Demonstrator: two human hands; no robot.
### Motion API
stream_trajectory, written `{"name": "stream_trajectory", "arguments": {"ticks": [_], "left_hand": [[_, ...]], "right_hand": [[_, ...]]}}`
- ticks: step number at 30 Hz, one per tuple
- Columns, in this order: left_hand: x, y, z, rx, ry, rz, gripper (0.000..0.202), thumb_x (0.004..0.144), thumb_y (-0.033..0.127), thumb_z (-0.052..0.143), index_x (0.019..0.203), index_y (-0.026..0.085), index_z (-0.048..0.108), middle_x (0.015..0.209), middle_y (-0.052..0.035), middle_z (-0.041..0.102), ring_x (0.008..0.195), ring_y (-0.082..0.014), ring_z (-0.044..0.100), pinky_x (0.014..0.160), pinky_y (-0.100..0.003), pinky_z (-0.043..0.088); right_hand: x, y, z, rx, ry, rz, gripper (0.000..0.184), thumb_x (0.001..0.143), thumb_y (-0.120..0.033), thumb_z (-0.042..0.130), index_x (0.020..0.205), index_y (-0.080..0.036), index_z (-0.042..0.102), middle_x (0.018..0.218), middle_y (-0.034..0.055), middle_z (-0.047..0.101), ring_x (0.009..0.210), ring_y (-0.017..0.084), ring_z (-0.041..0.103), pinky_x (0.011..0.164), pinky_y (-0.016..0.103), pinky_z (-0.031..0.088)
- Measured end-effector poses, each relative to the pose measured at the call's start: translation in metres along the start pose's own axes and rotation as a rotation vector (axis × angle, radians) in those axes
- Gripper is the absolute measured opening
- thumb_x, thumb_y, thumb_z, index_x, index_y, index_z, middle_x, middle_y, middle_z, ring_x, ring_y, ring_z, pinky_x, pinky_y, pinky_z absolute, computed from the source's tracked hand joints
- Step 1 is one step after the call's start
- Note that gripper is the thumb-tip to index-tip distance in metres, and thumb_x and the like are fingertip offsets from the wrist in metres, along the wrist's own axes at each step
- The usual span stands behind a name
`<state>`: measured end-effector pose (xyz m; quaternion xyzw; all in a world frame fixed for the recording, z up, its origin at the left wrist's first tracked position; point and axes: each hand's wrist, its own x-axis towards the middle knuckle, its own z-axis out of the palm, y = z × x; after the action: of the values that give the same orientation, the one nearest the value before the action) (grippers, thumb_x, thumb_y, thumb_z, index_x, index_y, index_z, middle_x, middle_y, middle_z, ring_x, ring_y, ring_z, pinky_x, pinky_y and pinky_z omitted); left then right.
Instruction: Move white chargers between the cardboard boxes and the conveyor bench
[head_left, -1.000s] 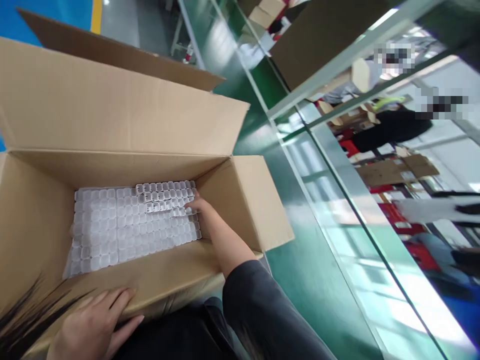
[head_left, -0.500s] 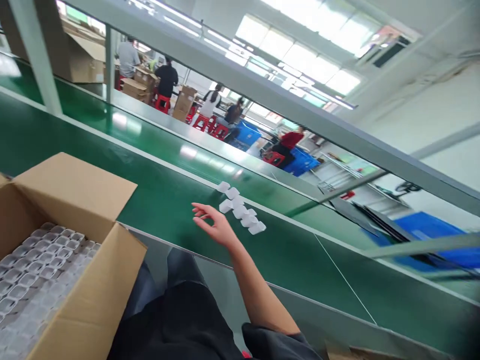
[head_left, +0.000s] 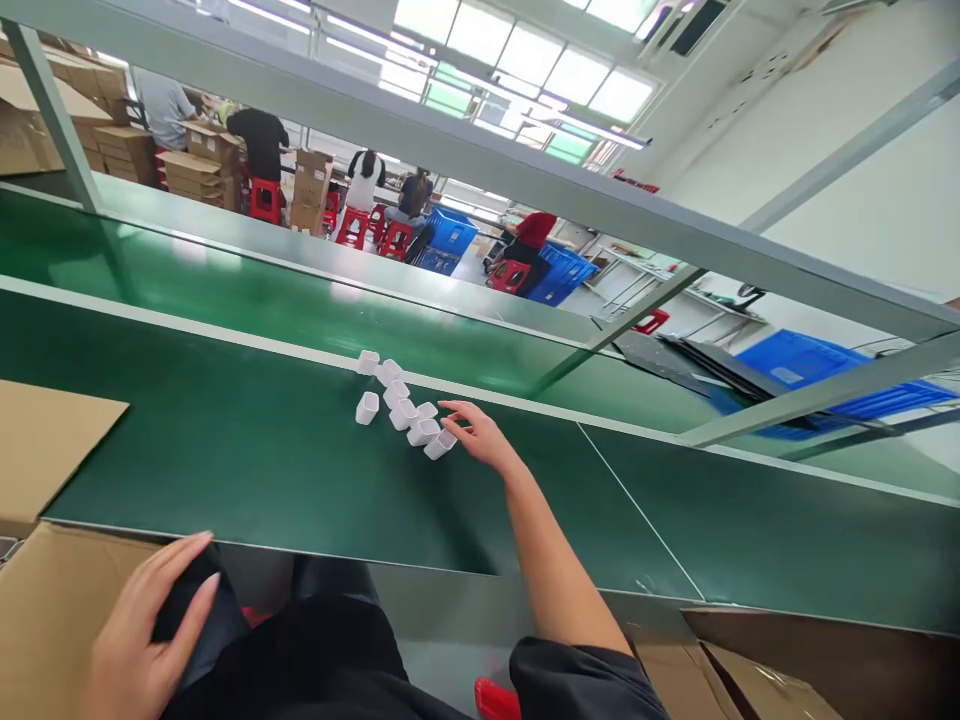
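Observation:
Several small white square cups [head_left: 403, 414] stand in a loose, slanting cluster on the green conveyor belt [head_left: 285, 470]. My right hand [head_left: 480, 438] reaches over the belt to the near right end of the cluster. Its thumb and fingers are apart, right beside the nearest white cup [head_left: 440, 445]; whether they touch it I cannot tell. My left hand [head_left: 154, 630] is open at the lower left, thumb away from the fingers, with nothing in it. It hovers by the side of a cardboard box [head_left: 60, 600], whose contents are almost wholly out of view.
A box flap [head_left: 52, 440] overlaps the belt at left. A metal frame rail [head_left: 480, 160] crosses above, with a second green belt [head_left: 262, 285] behind. More cardboard [head_left: 757, 670] sits at lower right. Several people work in the background near blue crates [head_left: 450, 232] and red stools [head_left: 265, 200].
The view has swung right, pushing the box toward the left edge. My right hand has gone from left of the cups to their right end. My left hand has come into view.

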<state>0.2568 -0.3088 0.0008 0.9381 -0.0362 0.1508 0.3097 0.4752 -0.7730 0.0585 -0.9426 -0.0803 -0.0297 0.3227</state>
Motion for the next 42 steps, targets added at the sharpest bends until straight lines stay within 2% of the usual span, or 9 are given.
{"name": "stream_trajectory", "arguments": {"ticks": [3,7,9,13,18,24,31,38,42], "left_hand": [[0.066,0.047,0.045,-0.129,-0.062,0.137,0.041,0.097,0.041,0.048,0.136,0.031,0.042,0.134,-0.0060,0.054,0.125,-0.0236,0.053,0.108,-0.044,0.047],[0.159,0.099,0.091,-0.109,-0.196,0.262,0.047,0.095,0.041,0.050,0.139,0.027,0.040,0.141,-0.0077,0.048,0.131,-0.0235,0.047,0.111,-0.044,0.043],[0.197,0.116,0.113,-0.090,-0.263,0.290,0.060,0.090,0.042,0.058,0.143,0.024,0.036,0.144,-0.0113,0.044,0.134,-0.0269,0.042,0.112,-0.046,0.041],[0.244,0.129,0.152,-0.088,-0.389,0.285,0.082,0.082,0.043,0.069,0.148,0.018,0.028,0.145,-0.0173,0.040,0.135,-0.0326,0.038,0.112,-0.050,0.037],[0.267,0.129,0.175,-0.104,-0.522,0.419,0.077,0.081,0.040,0.071,0.145,0.017,0.034,0.135,-0.0141,0.051,0.122,-0.0293,0.046,0.107,-0.045,0.039],[0.288,0.134,0.173,-0.048,-0.652,0.640,0.064,0.084,0.049,0.068,0.137,0.023,0.044,0.123,-0.0073,0.060,0.110,-0.0248,0.052,0.092,-0.036,0.045],[0.288,0.137,0.174,0.011,-0.612,0.753,0.064,0.083,0.061,0.063,0.132,0.023,0.047,0.131,-0.0054,0.058,0.111,-0.0230,0.053,0.087,-0.033,0.045],[0.287,0.134,0.176,0.045,-0.591,0.812,0.062,0.079,0.070,0.062,0.112,0.018,0.057,0.105,-0.0056,0.065,0.093,-0.0217,0.058,0.074,-0.030,0.043],[0.286,0.133,0.179,0.050,-0.527,0.896,0.074,0.076,0.073,0.063,0.125,0.018,0.054,0.114,-0.0092,0.065,0.101,-0.0246,0.058,0.081,-0.033,0.043]], "right_hand": [[0.008,0.008,0.008,0.080,-0.127,-0.035,0.052,0.090,-0.048,0.051,0.136,-0.024,0.055,0.138,0.0114,0.051,0.098,0.021,0.065,0.088,0.041,0.056],[0.004,0.011,0.018,0.089,-0.186,-0.126,0.056,0.090,-0.051,0.055,0.140,-0.027,0.051,0.146,0.0089,0.046,0.129,0.025,0.051,0.110,0.044,0.041],[0.000,0.011,0.022,0.093,-0.169,-0.158,0.056,0.088,-0.050,0.059,0.139,-0.027,0.052,0.146,0.0088,0.045,0.136,0.025,0.044,0.115,0.043,0.034],[-0.006,0.014,0.033,0.133,-0.089,-0.169,0.049,0.085,-0.046,0.064,0.130,-0.027,0.058,0.137,0.0089,0.052,0.126,0.024,0.053,0.110,0.041,0.040],[-0.007,0.017,0.040,0.163,-0.066,-0.245,0.039,0.088,-0.039,0.062,0.126,-0.028,0.060,0.134,0.0073,0.056,0.122,0.022,0.056,0.107,0.040,0.043],[-0.008,0.012,0.043,0.188,-0.080,-0.333,0.045,0.090,-0.036,0.061,0.134,-0.028,0.053,0.134,0.0075,0.057,0.123,0.023,0.056,0.106,0.041,0.044],[-0.016,0.014,0.028,0.089,-0.135,-0.265,0.079,0.080,-0.049,0.073,0.147,-0.030,0.036,0.139,0.0092,0.051,0.117,0.026,0.057,0.103,0.045,0.047],[-0.019,0.016,0.029,0.001,-0.199,-0.241,0.070,0.085,-0.044,0.070,0.145,-0.028,0.039,0.125,0.0083,0.060,0.110,0.026,0.056,0.096,0.044,0.049],[-0.018,0.015,0.038,0.029,-0.180,-0.252,0.077,0.084,-0.049,0.069,0.150,-0.030,0.033,0.127,0.0091,0.058,0.112,0.027,0.056,0.098,0.046,0.048]]}}
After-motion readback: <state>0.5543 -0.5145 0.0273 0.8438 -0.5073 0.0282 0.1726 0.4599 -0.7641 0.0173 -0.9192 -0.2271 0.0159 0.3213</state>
